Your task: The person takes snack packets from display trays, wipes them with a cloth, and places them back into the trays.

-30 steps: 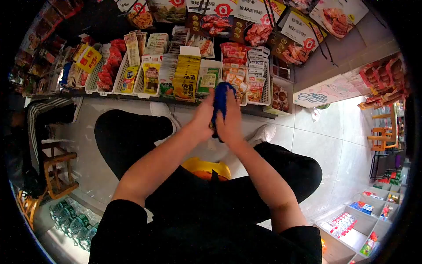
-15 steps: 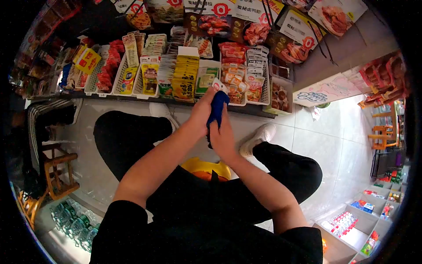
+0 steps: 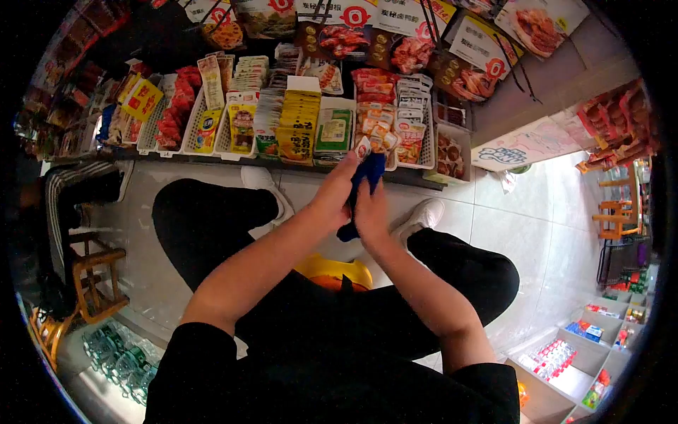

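Observation:
In front of the snack rack, my left hand (image 3: pixel 335 193) is closed on a small white and red snack packet (image 3: pixel 362 149), whose top end sticks out past the fingers. My right hand (image 3: pixel 371 212) is closed around a dark blue cloth (image 3: pixel 370 171) pressed against the packet. A lower fold of the cloth hangs out beneath the hands. Most of the packet is hidden by fingers and cloth. Just beyond the hands stands a white basket (image 3: pixel 430 145) with orange and white snack packets (image 3: pixel 379 126). To its left are a green-labelled packet (image 3: pixel 334 131) and a row of yellow packets (image 3: pixel 296 126).
More baskets of snacks (image 3: pixel 176 116) line the rack to the left. Large food bags (image 3: pixel 342 35) hang above. A yellow seat or tub (image 3: pixel 339 271) shows between my legs. Wooden stools (image 3: pixel 102 275) and bottles (image 3: pixel 120 360) stand left; a compartmented shelf (image 3: pixel 586 360) stands right.
Both hands, with the packet and the cloth, have shifted slightly right and down. More of the green-labelled packet shows now.

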The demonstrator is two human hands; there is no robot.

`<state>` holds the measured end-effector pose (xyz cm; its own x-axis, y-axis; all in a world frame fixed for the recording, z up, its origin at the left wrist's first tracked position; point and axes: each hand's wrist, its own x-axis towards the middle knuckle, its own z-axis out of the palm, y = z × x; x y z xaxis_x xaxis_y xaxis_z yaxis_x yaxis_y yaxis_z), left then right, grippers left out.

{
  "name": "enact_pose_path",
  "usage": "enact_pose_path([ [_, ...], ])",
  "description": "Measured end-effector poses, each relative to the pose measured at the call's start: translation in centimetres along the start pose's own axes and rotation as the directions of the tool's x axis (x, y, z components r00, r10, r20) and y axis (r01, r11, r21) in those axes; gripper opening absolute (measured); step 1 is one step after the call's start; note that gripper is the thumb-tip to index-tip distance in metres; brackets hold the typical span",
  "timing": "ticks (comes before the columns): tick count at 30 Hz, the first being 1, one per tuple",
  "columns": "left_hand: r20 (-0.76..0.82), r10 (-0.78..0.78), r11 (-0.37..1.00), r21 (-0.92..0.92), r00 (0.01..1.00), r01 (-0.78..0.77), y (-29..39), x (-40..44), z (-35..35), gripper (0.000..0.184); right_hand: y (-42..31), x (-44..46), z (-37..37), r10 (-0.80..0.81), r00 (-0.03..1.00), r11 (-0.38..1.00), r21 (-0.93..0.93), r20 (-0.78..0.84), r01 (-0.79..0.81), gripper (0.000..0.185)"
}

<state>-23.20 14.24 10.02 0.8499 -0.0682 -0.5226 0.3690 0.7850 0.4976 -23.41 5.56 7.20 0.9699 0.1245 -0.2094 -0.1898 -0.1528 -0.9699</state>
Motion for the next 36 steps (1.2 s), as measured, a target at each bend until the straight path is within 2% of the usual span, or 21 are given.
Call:
enact_pose_path([
  [1, -0.018, 0.016, 1.000, 0.012, 1.000, -0.016, 0.2, 0.4, -0.4, 0.043, -0.1, -0.5, 0.3, -0.047, 0.999, 0.998, 0.035, 0.011, 0.047, 0.042],
  [2, -0.035, 0.032, 0.999, 0.024, 0.999, -0.031, 0.3, 0.7, -0.7, 0.043, -0.5, -0.9, -0.1, 0.139, 0.981, 0.985, -0.121, 0.138, -0.123, 0.040],
  [5, -0.048, 0.062, 0.992, 0.113, 0.997, -0.056, 0.7, 0.6, -0.7, 0.046, 0.9, -1.8, 0.9, -0.088, 0.993, 0.994, -0.060, 0.084, 0.093, 0.041],
  [8, -0.020, 0.120, 0.967, 0.227, 0.993, -0.112, 0.8, -1.0, 0.6, 0.052, 0.9, -1.0, 1.0, -0.176, 0.984, 0.984, -0.012, 0.016, 0.177, 0.042],
  [9, -0.005, 0.146, 0.955, 0.263, 0.989, -0.139, 0.5, -1.5, 0.9, 0.055, 0.4, -0.5, 0.8, -0.148, 0.989, 0.989, -0.006, -0.011, 0.148, 0.042],
  [11, 0.087, 0.101, 0.965, 0.235, 0.991, -0.119, -0.6, -1.5, 0.4, 0.058, -0.7, 0.9, -0.3, -0.090, 0.994, 0.996, 0.008, -0.062, 0.090, 0.041],
  [12, 0.134, 0.079, 0.969, 0.221, 0.988, -0.108, -1.0, -1.5, 0.3, 0.060, 1.5, 3.1, -1.2, -0.092, 0.992, 0.995, -0.056, -0.083, 0.088, 0.040],
  [13, 0.111, 0.047, 0.974, 0.214, 0.993, -0.070, -1.1, -1.9, 0.6, 0.060, -2.4, 2.3, -2.1, -0.071, 0.996, 0.990, -0.128, -0.058, 0.063, 0.040],
  [15, 0.063, -0.022, 0.980, 0.197, 0.998, 0.009, -1.2, -2.6, 1.2, 0.060, -1.6, 2.7, -2.1, -0.023, 0.998, 1.000, -0.021, -0.053, 0.022, 0.041],
  [16, 0.056, 0.012, 0.981, 0.193, 0.998, -0.023, -1.7, -2.1, 0.8, 0.059, -1.3, 2.2, -1.9, -0.051, 0.998, 0.998, -0.045, -0.030, 0.049, 0.043],
  [18, -0.009, -0.047, 0.987, 0.153, 0.999, 0.048, -1.0, -1.8, 0.5, 0.057, -0.8, 0.2, -1.1, -0.105, 0.994, 0.990, -0.096, 0.022, 0.106, 0.047],
  [19, -0.042, -0.075, 0.988, 0.131, 0.996, 0.080, -0.6, -1.6, 0.5, 0.056, -0.7, -0.4, -0.6, -0.074, 0.996, 0.991, -0.110, 0.042, 0.079, 0.049],
  [20, -0.130, -0.034, 0.989, 0.136, 0.991, 0.051, -0.5, -1.0, 0.3, 0.051, -0.7, -1.1, -0.1, -0.043, 0.997, 0.991, -0.124, 0.063, 0.050, 0.051],
  [21, -0.112, -0.053, 0.990, 0.124, 0.992, 0.066, -0.1, -0.2, -0.3, 0.051, -0.7, -1.6, 0.3, -0.011, 0.996, 0.990, -0.137, 0.084, 0.023, 0.054],
  [22, -0.095, -0.073, 0.990, 0.112, 0.993, 0.084, 0.5, 0.3, -1.2, 0.050, 0.4, -1.8, 0.7, -0.102, 0.988, 0.978, -0.169, 0.120, 0.122, 0.057],
  [25, -0.031, -0.069, 0.997, 0.041, 0.997, 0.071, 0.3, 0.4, -1.8, 0.052, 0.3, -1.5, 1.0, -0.131, 0.988, 0.976, -0.161, 0.088, 0.143, 0.055],
  [28, 0.070, -0.100, 0.993, -0.054, 0.992, 0.104, -0.3, -0.9, -0.3, 0.055, 0.9, 1.8, 0.1, -0.399, 0.916, 0.867, -0.312, 0.028, 0.388, 0.053],
  [31, 0.101, -0.126, 0.990, -0.052, 0.987, 0.132, -0.8, -2.2, 1.2, 0.058, -1.0, 3.6, -1.7, -0.291, 0.956, 0.917, -0.278, 0.028, 0.287, 0.049],
  [33, 0.137, -0.080, 0.995, -0.045, 0.987, 0.087, -1.4, -1.6, 0.7, 0.060, -1.0, 3.4, -1.7, -0.338, 0.939, 0.890, -0.301, 0.065, 0.342, 0.047],
  [34, 0.137, -0.130, 0.986, -0.083, 0.982, 0.142, -1.4, -1.2, 0.1, 0.056, -0.7, 2.7, -1.3, -0.362, 0.930, 0.872, -0.331, 0.059, 0.361, 0.048],
  [36, 0.065, -0.092, 0.980, -0.170, 0.994, 0.101, -0.9, -0.7, -0.1, 0.052, -0.7, 1.0, -0.7, -0.353, 0.931, 0.860, -0.359, 0.094, 0.362, 0.051],
])
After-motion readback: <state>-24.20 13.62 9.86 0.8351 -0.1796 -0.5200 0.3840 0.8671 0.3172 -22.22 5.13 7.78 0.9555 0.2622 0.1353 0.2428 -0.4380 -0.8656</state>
